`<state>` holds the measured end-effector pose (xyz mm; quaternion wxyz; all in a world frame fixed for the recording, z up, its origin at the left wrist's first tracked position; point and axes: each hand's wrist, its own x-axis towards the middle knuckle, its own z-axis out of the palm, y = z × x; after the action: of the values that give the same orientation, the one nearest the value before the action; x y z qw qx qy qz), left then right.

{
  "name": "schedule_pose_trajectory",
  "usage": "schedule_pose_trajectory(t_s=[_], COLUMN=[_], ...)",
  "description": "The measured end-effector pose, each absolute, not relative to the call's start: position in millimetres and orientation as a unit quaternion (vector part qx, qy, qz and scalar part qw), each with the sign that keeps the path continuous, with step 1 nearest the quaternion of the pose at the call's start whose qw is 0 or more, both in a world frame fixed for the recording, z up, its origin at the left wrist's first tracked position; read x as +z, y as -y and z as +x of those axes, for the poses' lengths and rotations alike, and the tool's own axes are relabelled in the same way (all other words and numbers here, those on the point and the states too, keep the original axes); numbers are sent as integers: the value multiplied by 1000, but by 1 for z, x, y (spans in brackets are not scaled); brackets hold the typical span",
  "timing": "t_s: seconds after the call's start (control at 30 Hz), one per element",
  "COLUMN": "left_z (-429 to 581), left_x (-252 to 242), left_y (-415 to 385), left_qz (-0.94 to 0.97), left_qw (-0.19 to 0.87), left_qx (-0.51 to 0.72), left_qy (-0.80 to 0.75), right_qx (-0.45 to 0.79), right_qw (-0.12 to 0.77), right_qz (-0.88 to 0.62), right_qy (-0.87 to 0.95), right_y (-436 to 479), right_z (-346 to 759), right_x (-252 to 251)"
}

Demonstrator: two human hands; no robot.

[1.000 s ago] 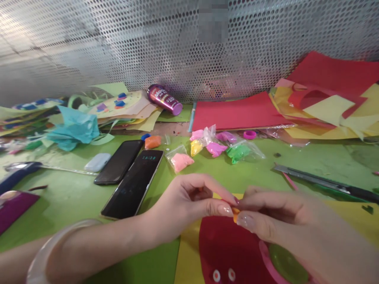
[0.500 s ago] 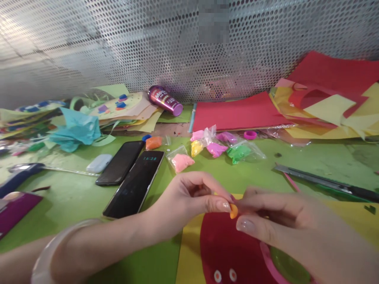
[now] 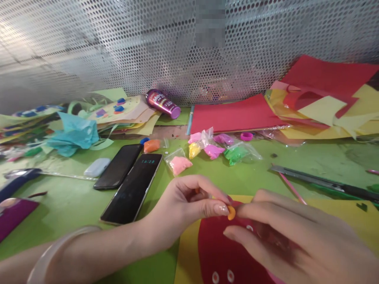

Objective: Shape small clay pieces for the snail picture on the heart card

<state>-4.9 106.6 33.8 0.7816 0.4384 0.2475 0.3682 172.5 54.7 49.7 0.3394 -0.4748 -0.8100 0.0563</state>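
Note:
Between the thumb and index finger of my left hand [image 3: 189, 207] is a small curved piece of orange modelling clay [image 3: 231, 213]. My right hand [image 3: 293, 232] is just to the right, thumb dropped well away from the fingers. Its index fingertip is at the clay's edge; whether it touches, I cannot tell. Beneath both hands lies a rounded red paper shape [image 3: 222, 244] on a yellow sheet [image 3: 188, 256]. Small white rings with red centres [image 3: 230, 275] show on the red paper near the bottom. My right hand covers part of the red shape and a pink strip.
Small bags of coloured clay [image 3: 180, 163] lie beyond my hands. Two phones [image 3: 133, 189] and a white case [image 3: 97, 167] are at left. A utility knife [image 3: 319, 181] rests at right. Red sheets [image 3: 227, 114], paper scraps and a purple cup [image 3: 162, 103] line the perforated metal panel [image 3: 133, 51].
My right thumb and fingers have spread apart, and a white ring on the red paper has come into view between them. The left hand keeps its pinch on the orange clay.

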Motion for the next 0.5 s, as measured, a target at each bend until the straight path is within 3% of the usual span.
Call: schedule_pose_trajectory(t_s=[0.3,0.5], left_z=[-6,-8], left_x=[34,34], left_y=[-107,-109], left_qz=[433,475], left_qw=[786,749], left_qx=[358,333], left_qy=[-256,-320], right_qx=[49,-26], right_qw=[356,280], right_qz=[-510,-464], right_qy=[782,840], right_y=[-52,-55], right_z=[171,186], right_x=[53,50])
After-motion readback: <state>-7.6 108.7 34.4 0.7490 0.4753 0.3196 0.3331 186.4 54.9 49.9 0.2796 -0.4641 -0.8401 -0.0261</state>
